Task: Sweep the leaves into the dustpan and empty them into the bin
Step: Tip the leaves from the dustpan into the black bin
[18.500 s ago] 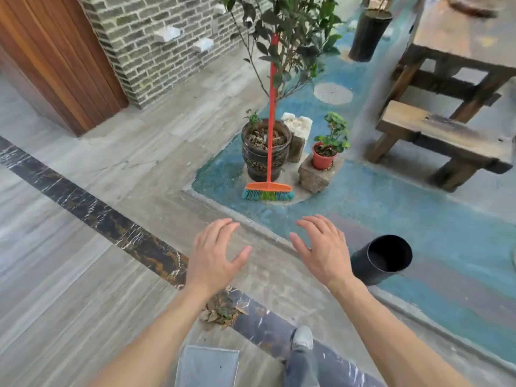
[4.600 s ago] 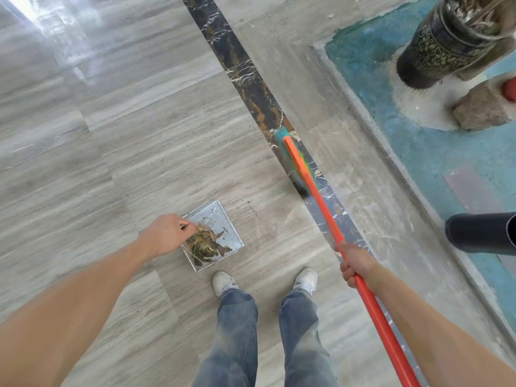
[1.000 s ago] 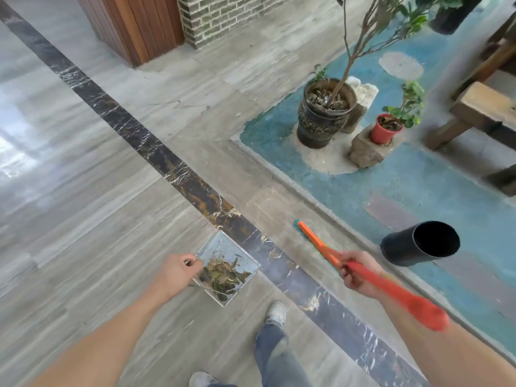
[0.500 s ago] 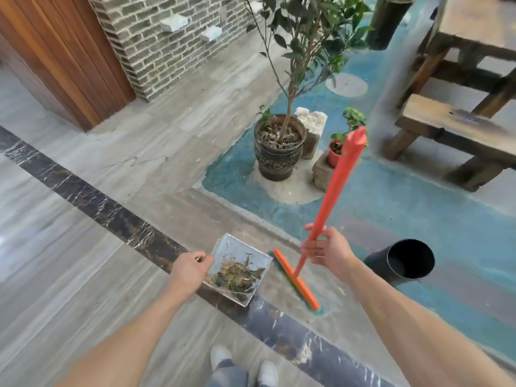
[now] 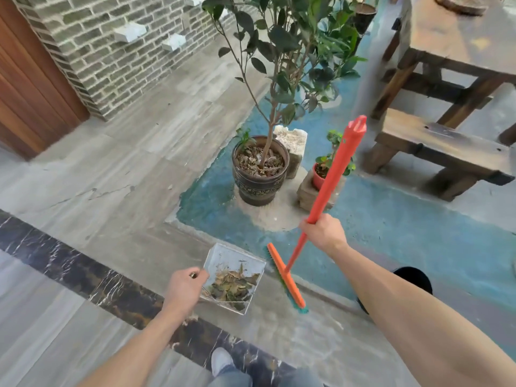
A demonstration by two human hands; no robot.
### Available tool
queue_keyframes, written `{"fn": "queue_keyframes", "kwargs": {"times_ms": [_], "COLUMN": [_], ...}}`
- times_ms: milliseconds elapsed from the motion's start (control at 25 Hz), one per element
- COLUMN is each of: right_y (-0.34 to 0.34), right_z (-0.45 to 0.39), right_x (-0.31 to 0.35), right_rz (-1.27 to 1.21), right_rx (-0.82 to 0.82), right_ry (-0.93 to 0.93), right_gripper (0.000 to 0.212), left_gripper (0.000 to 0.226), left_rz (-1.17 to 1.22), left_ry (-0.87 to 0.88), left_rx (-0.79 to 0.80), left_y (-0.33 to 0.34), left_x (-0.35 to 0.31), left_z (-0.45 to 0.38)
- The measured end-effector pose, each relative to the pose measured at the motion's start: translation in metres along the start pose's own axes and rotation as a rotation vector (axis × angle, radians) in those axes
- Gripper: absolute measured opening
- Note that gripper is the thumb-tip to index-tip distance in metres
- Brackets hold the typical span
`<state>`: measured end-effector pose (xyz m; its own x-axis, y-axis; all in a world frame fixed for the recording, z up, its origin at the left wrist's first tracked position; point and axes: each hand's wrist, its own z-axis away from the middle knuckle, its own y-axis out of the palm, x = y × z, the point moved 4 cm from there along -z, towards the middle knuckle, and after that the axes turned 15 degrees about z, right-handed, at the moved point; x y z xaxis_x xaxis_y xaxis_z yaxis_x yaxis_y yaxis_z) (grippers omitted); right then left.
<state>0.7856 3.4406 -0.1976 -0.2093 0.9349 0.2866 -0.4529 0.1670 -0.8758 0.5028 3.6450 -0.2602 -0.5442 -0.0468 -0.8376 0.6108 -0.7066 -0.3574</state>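
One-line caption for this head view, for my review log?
Left hand holds a dustpan of dry leaves; right hand grips an orange broom, black bin beside.

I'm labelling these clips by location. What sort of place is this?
Probably a home courtyard or patio: a potted tree stands on painted blue ground, beside a grey brick wall and a rough wooden bench.

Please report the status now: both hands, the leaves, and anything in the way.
Left hand holds dustpan, leaves inside. Right hand grips broom, head on floor. Bin partly hidden behind right forearm; path looks open.
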Motion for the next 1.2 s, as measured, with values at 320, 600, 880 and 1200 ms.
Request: {"fn": "queue_keyframes", "kwargs": {"times_ms": [320, 600, 880, 1200], "right_y": [-0.019, -0.084, -0.181, -0.256], "right_z": [-0.103, -0.137, -0.079, 0.067], "right_x": [-0.003, -0.091, -0.188, -0.293], "right_rz": [-0.139, -0.229, -0.28, -0.404], "right_rx": [0.005, -0.093, -0.35, -0.681], "right_ry": [0.057, 0.162, 0.336, 0.659], "right_gripper": [0.021, 0.022, 0.019, 0.025], "left_gripper": [0.047, 0.036, 0.045, 0.049], "left_rz": [-0.093, -0.178, -0.234, -0.218], "left_ry": [-0.034, 0.03, 0.211, 0.469], "left_rx": [-0.022, -0.025, 0.23, 0.625], "left_y": [0.027, 0.084, 0.176, 0.278], "left_x": [-0.046, -0.118, -0.189, -0.265], "left_z": [-0.066, -0.1, -0.128, -0.084]}}
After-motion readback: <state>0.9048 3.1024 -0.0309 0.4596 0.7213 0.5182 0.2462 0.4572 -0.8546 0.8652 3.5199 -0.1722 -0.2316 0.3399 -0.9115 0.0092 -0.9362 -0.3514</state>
